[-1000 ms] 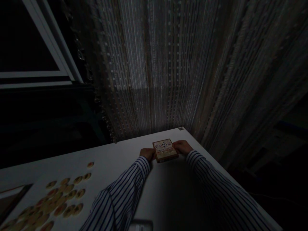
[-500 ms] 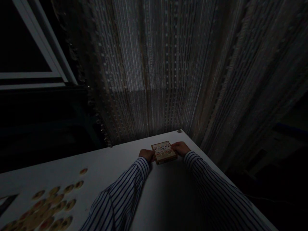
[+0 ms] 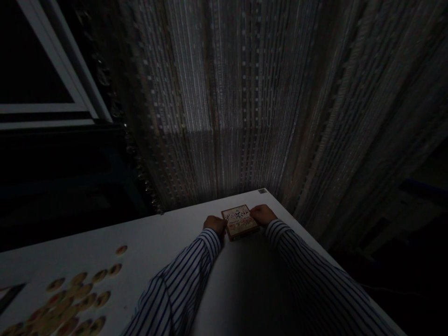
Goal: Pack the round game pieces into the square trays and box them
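A small flat box (image 3: 241,222) with dark printed characters on its lid is at the far right end of the white table (image 3: 168,233). My left hand (image 3: 214,225) is closed on its left edge, fingers curled. On the opposite edge, my right hand (image 3: 263,214) pinches the box near its upper corner. Whether the box rests on the tabletop or is slightly lifted, I cannot tell. Several round wooden xiangqi-like discs (image 3: 100,276) lie spread and heaped at the lower left, away from both hands.
Behind the table hangs a string curtain (image 3: 227,93), close to its far edge. A small printed sticker (image 3: 262,191) marks the far corner. A dark-edged flat object (image 3: 10,295) shows at the left border. The light is dim.
The box and both hands have shifted very slightly toward me and to the right. The grip on the box looks the same, and the discs have not moved.
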The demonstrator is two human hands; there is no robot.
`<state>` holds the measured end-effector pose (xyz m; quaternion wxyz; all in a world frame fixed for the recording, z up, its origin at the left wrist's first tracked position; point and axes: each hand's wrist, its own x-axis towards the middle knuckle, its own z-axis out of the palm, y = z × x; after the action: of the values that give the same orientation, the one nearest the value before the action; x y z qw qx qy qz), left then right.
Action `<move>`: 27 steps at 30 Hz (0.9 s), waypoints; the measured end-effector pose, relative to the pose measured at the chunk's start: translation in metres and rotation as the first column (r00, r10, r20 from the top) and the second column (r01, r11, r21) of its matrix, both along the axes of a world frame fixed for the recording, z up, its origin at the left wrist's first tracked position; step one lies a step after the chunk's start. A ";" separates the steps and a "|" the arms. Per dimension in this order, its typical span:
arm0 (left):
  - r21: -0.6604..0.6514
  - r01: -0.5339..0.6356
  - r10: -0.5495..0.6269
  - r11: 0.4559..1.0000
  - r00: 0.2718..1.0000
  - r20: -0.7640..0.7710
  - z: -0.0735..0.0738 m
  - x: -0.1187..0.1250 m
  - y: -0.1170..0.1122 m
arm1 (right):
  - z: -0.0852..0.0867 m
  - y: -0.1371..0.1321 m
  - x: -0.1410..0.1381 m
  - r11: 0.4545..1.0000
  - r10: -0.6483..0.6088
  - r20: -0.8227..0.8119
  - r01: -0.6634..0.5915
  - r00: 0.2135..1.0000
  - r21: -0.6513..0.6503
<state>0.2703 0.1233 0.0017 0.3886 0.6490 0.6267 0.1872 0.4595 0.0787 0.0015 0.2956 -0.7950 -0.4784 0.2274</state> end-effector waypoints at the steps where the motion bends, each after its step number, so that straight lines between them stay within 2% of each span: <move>1: 0.007 0.005 -0.005 1.000 1.000 0.000 -0.001 -0.001 0.001 | 0.002 -0.001 -0.001 1.000 0.001 0.050 -0.001 0.999 -0.005; 6: 0.045 0.039 -0.038 0.998 0.999 -0.019 -0.005 -0.002 0.002 | 0.006 -0.012 -0.013 0.999 0.035 0.266 -0.043 0.963 0.025; 10: 0.102 0.075 -0.071 0.992 0.997 -0.044 -0.004 -0.003 0.001 | 0.002 -0.024 -0.022 0.979 0.130 0.395 -0.182 0.909 0.096; 14: 0.229 0.106 -0.094 0.968 0.994 -0.061 -0.001 -0.002 -0.006 | -0.011 -0.027 -0.024 0.916 0.257 0.615 -0.390 0.745 0.089; 16: 0.370 0.165 -0.144 0.915 0.986 -0.084 -0.003 0.000 -0.011 | -0.019 -0.026 -0.023 0.899 0.285 0.659 -0.432 0.696 0.068; 18: 0.572 0.320 -0.243 0.755 0.947 -0.208 -0.009 0.002 -0.016 | -0.026 -0.024 -0.023 0.898 0.295 0.675 -0.438 0.676 0.046; 19: 0.602 0.410 -0.298 0.685 0.912 -0.283 -0.013 0.003 -0.018 | -0.029 -0.023 -0.024 0.901 0.297 0.676 -0.433 0.674 0.037; 20: 0.595 0.462 -0.315 0.657 0.886 -0.341 -0.017 0.004 -0.019 | -0.031 -0.023 -0.024 0.904 0.298 0.674 -0.427 0.676 0.029; 23: 0.532 0.529 -0.313 0.662 0.839 -0.445 -0.026 0.006 -0.019 | -0.036 -0.023 -0.024 0.906 0.299 0.664 -0.423 0.686 0.030; 27: 0.491 0.561 -0.316 0.667 0.810 -0.494 -0.029 0.006 -0.018 | -0.042 -0.021 -0.023 0.893 0.285 0.658 -0.442 0.697 0.081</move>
<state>0.2765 0.1053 -0.0276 0.0642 0.8955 0.4123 0.1549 0.4361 0.0575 -0.0402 0.1582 -0.6724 -0.7210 -0.0554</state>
